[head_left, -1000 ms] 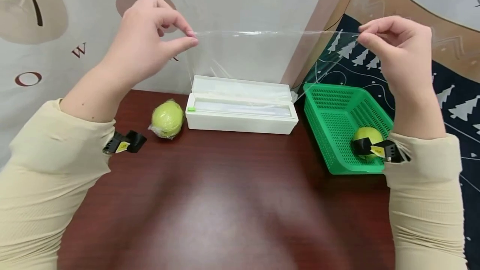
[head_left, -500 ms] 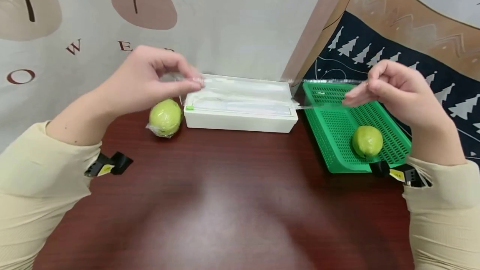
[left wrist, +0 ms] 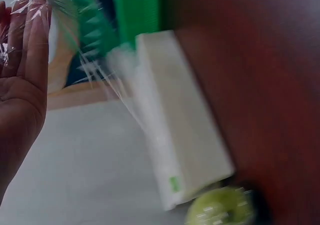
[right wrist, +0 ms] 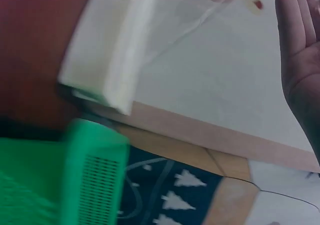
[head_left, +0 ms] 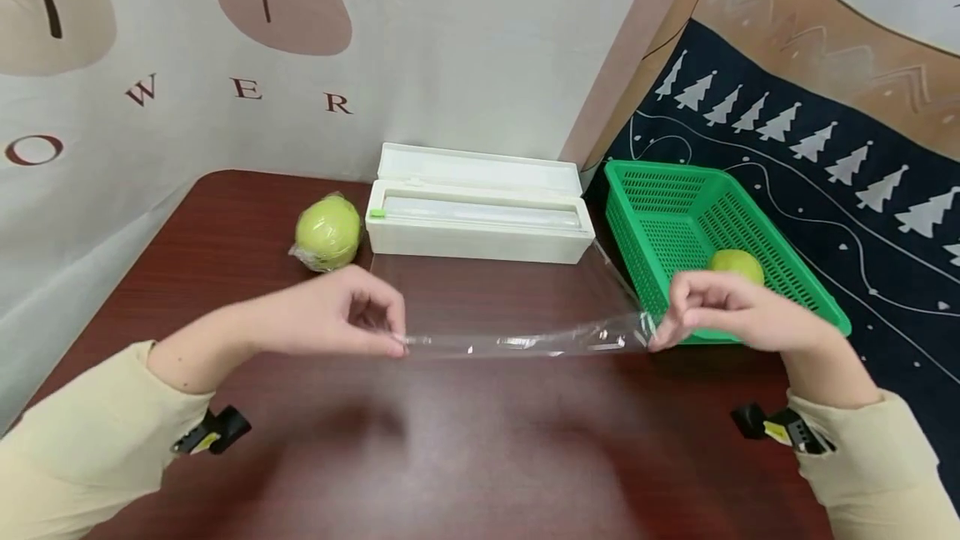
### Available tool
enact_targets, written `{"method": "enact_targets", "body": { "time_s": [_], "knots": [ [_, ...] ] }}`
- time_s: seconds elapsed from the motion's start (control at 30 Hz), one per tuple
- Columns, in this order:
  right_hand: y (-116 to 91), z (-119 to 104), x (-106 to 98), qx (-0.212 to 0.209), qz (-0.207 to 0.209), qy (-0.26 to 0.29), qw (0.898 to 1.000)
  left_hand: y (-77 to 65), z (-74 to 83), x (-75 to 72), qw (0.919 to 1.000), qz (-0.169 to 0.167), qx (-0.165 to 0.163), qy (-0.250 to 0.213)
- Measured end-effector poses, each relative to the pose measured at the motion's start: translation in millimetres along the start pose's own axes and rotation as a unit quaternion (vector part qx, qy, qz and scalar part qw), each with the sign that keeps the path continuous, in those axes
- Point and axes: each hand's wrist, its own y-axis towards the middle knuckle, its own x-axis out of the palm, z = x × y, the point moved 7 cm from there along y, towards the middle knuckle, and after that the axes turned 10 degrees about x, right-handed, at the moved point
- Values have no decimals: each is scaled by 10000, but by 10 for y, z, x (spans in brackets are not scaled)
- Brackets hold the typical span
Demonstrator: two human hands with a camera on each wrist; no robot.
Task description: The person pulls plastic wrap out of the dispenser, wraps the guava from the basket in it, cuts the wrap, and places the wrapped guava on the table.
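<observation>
A sheet of cling film [head_left: 525, 345] is stretched between both hands, in front of a white cling film dispenser [head_left: 480, 232] whose lid stands up. My left hand [head_left: 330, 315] pinches the film's left corner between thumb and fingers. At the right corner, my right hand [head_left: 738, 311] pinches the film near the basket's front. The film runs back toward the dispenser, its right edge visible. Left of the dispenser sits a yellow-green round fruit [head_left: 327, 232] wrapped in film. In the left wrist view, shiny film crosses the fingers of the left hand [left wrist: 22, 70].
A green plastic basket [head_left: 806, 294] stands at the right, with another yellow-green fruit [head_left: 738, 265] in it, partly hidden by the right hand. The dark red-brown table [head_left: 480, 457] reaches a pale printed wall cover [head_left: 465, 40] behind.
Both hands have come down and toward the person from above the dispenser, drawing the film over the table in front of it. The dispenser and basket stay put.
</observation>
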Motion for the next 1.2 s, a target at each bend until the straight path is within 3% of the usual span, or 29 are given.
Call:
{"method": "enact_targets", "body": {
  "time_s": [0.13, 0.4, 0.57, 0.67, 0.8, 0.93, 1.1, 1.2],
  "knots": [
    [-32, 322, 230, 659, -253, 168, 9974, -93, -225, 257, 9993, -306, -134, -166],
    [-71, 888, 585, 1314, -259, 168, 9909, -255, -592, 604, 9974, -652, -296, 29],
    [-25, 1084, 741, 1365, 38, -521, 9893, -325, -706, 698, 9966, -734, -259, 278],
    [-6, 1147, 802, 1354, 453, -1244, 9819, -352, -755, 716, 9961, -654, -271, 526],
    [17, 1177, 873, 1100, 1148, -2152, 9635, -360, -773, 765, 9940, -575, -50, 925],
    [43, 1176, 967, 692, 1627, -3146, 9326, -362, -771, 808, 9896, -424, 125, 1367],
    [77, 1175, 1081, 703, 1611, -4162, 8921, -387, -794, 878, 9832, -468, -181, 1752],
    [82, 1164, 1106, 842, 1530, -4357, 8830, -404, -776, 923, 9788, -457, -216, 1983]
  ]
}}
